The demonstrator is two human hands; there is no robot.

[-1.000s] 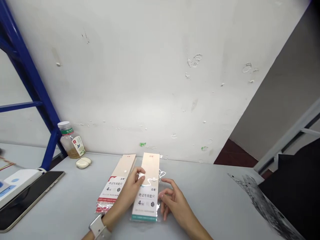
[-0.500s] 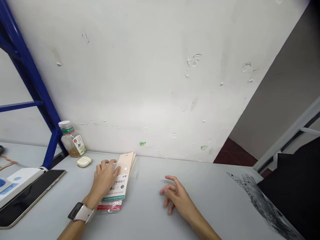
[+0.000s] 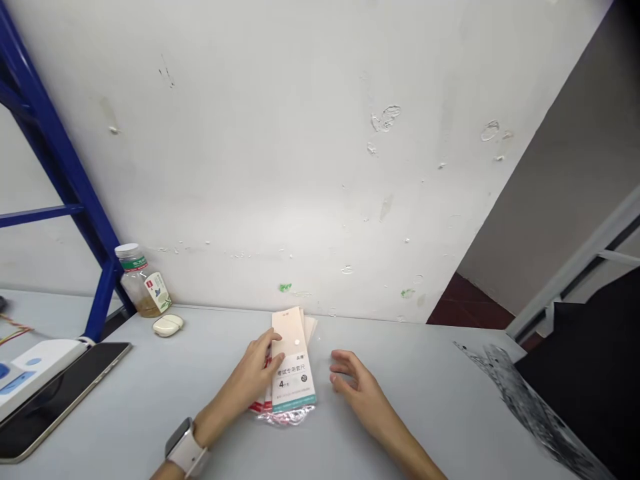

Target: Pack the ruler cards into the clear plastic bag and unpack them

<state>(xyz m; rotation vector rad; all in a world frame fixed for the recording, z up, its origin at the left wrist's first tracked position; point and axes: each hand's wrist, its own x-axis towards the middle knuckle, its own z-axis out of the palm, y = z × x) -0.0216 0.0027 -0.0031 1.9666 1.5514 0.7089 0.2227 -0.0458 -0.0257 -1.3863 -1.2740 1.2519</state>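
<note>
Most of the red-striped packets (image 3: 268, 395) under your teal-striped packet (image 3: 293, 373) are hidden, so how many lie there can't be told; their clear plastic ends are crumpled and hard to make out. The smallest print on the teal one is blurred. The tablet (image 3: 60, 403) and the white power strip (image 3: 37, 367) run out of view on your left, and the black cloth (image 3: 590, 360) is cut off on your right.

Your left hand (image 3: 256, 371) is partly curled, its thumb and forefinger touching the left side of the teal packet; whether the other fingers pinch the pile from below cannot be told. Your right hand (image 3: 356, 387) holds nothing: thumb and fingers are bent and apart, just right of the pile.

Half a second ago the pile lay farther left, nearer the cream case (image 3: 168, 325); now it rests on the table (image 3: 450, 400) between your hands, teal packet on top. A second ago that packet was separate from the red ones. Your right hand is in nearly the same place.
</note>
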